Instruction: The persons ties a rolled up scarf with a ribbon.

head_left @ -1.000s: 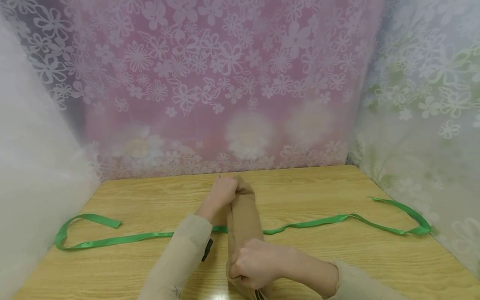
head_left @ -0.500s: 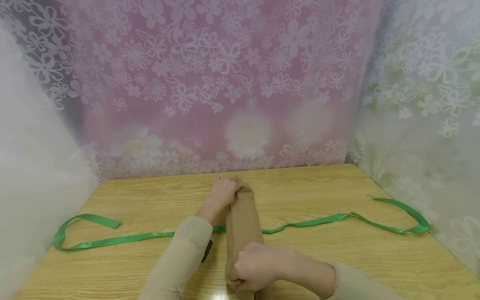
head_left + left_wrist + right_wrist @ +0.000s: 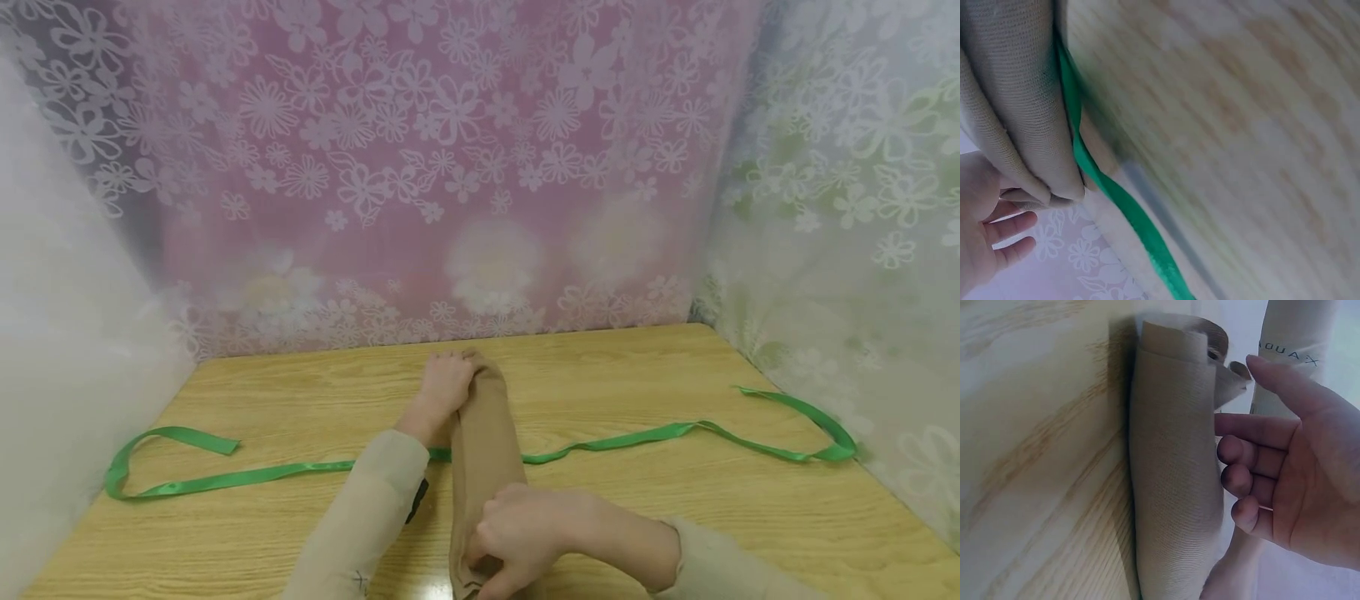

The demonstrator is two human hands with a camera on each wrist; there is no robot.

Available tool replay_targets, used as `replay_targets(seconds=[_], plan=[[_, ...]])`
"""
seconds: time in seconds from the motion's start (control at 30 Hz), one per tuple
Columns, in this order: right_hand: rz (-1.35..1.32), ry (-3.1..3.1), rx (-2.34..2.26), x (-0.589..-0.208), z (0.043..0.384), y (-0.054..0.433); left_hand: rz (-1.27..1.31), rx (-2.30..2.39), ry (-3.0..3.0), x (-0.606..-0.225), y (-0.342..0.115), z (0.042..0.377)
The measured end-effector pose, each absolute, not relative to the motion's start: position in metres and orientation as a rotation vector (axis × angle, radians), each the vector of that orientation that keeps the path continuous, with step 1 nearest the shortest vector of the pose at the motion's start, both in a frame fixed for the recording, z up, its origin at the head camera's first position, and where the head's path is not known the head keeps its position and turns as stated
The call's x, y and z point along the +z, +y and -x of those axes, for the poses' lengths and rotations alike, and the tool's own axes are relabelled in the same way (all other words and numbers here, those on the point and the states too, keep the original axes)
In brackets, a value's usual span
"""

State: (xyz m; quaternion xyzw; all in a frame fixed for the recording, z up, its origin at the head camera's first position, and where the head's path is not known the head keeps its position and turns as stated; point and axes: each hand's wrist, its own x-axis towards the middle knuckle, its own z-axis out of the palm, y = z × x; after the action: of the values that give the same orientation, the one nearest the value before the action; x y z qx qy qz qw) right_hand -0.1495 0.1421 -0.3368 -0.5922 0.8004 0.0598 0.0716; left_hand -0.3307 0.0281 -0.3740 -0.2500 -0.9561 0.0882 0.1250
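A long roll of brown ribbed cloth (image 3: 489, 446) lies front to back on the table, across a green ribbon (image 3: 630, 437). My left hand (image 3: 446, 383) holds the roll's far end; in the left wrist view the cloth's folded edge (image 3: 1029, 94) meets the fingers, two of which extend loosely, and the thumb is hidden. At the near end, my right hand (image 3: 525, 529) has its thumb spread away from the bent fingers. In the right wrist view those fingertips touch the side of the roll (image 3: 1175, 456), and a loose flap (image 3: 1230, 384) sticks out at its end.
The ribbon's left end (image 3: 198, 437) curls back near the table's left edge, and its right end (image 3: 832, 437) loops near the right edge. Flowered sheets (image 3: 450, 167) hang behind and beside the wooden table (image 3: 262, 550). A small black piece (image 3: 417, 502) shows beside the left sleeve.
My right hand has loosened from a fist at the near end, its thumb now spread away. The left hand stays at the far end, its fingers a little straighter. The ribbon lies as before.
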Motion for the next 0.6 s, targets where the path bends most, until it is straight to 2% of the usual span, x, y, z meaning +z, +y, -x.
replay_targets(seconds=[0.3, 0.6], plan=[[1.757, 2.387, 0.108, -0.335, 0.152, 0.141, 0.621, 0.224, -2.786, -0.370, 0.022, 0.331], [1.692, 2.431, -0.039, -0.327, 0.155, 0.148, 0.670, 0.013, -2.577, -0.354, 0.010, 0.326]])
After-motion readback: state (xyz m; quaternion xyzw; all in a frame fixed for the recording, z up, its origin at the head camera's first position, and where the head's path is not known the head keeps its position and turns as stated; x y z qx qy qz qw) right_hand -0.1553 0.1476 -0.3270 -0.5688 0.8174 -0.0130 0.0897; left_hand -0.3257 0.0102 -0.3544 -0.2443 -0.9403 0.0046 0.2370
